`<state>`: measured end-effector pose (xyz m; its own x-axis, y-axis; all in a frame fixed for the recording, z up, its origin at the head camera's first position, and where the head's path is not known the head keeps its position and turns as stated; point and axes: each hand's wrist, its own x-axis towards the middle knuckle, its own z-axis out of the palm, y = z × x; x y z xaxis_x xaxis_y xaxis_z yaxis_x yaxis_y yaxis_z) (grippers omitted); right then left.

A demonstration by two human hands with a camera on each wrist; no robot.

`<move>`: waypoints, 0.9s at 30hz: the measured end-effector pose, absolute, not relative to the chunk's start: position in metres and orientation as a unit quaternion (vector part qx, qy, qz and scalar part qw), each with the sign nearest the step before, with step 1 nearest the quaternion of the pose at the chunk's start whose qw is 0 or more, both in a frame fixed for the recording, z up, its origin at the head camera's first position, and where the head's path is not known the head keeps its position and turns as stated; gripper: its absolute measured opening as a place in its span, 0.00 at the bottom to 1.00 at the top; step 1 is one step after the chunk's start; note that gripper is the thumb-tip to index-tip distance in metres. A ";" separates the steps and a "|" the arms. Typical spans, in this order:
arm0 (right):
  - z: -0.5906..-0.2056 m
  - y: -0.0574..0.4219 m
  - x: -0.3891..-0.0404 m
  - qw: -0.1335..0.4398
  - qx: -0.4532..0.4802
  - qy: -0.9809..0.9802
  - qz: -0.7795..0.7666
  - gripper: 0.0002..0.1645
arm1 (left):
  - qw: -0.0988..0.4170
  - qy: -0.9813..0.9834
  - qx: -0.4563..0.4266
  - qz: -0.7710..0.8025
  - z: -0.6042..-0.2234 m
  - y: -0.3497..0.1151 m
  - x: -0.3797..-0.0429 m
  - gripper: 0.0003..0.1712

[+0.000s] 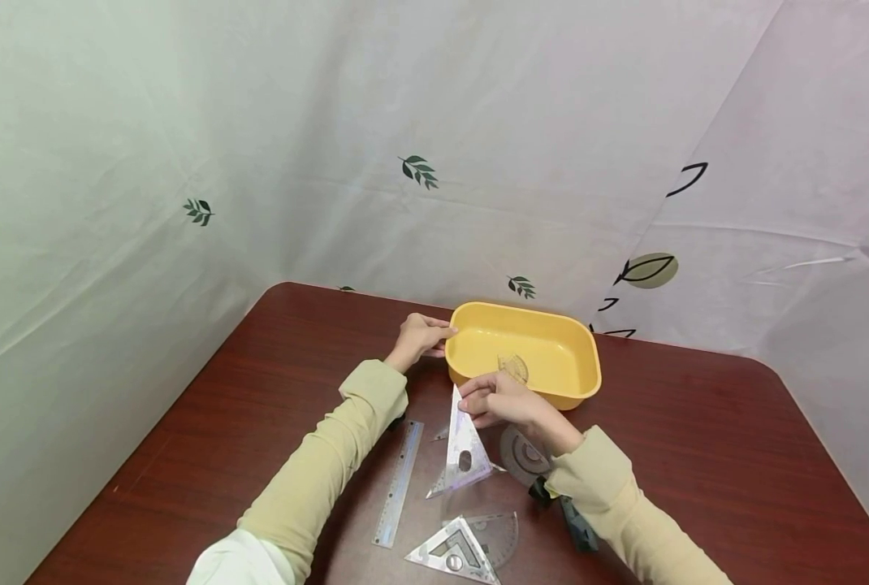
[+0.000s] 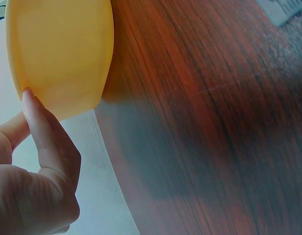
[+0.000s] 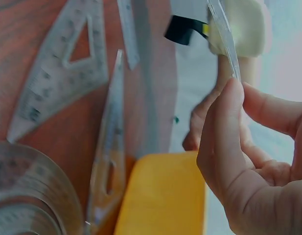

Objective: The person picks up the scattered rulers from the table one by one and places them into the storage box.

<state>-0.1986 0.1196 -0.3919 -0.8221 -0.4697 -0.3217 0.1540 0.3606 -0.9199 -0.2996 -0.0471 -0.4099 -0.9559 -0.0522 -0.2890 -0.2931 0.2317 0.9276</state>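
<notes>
My left hand (image 1: pixel 418 335) pinches the rim at the left end of a yellow plastic basin (image 1: pixel 584 357); in the left wrist view the thumb and a finger meet at that rim. In front of the basin, my right hand (image 1: pixel 507 400) pinches a clear set square (image 1: pixel 461 439) by its narrow corner, and the rest hangs below the fingers. The right wrist view shows this set square (image 3: pixel 226 39) almost edge-on between thumb and fingers (image 3: pixel 229 112). A small clear protractor (image 1: pixel 512 368) lies inside the basin.
On the brown table (image 1: pixel 208 439) lie a clear ruler (image 1: pixel 398 487), a set square (image 1: pixel 434 550) overlapping a protractor (image 1: pixel 503 536), and another protractor (image 1: pixel 524 455) by the right wrist. Another set square (image 3: pixel 109 147) is beside the basin. A patterned cloth (image 1: pixel 332 203) hangs behind the table.
</notes>
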 end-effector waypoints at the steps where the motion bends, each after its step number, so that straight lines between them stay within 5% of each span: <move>1: -0.390 0.121 -0.199 0.277 -0.099 0.775 -0.560 0.18 | 0.099 0.777 -0.109 0.611 -0.410 -0.047 -0.299 0.16; 27: -0.367 0.163 -0.235 0.227 -0.087 0.749 -0.617 0.25 | 0.100 0.787 -0.106 0.600 -0.407 -0.048 -0.297 0.16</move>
<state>-0.2349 0.1627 -0.3672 -0.8819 -0.4100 -0.2327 0.1499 0.2241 -0.9630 -0.2973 -0.0476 -0.4066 -0.9576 -0.0463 -0.2844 -0.2865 0.2588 0.9225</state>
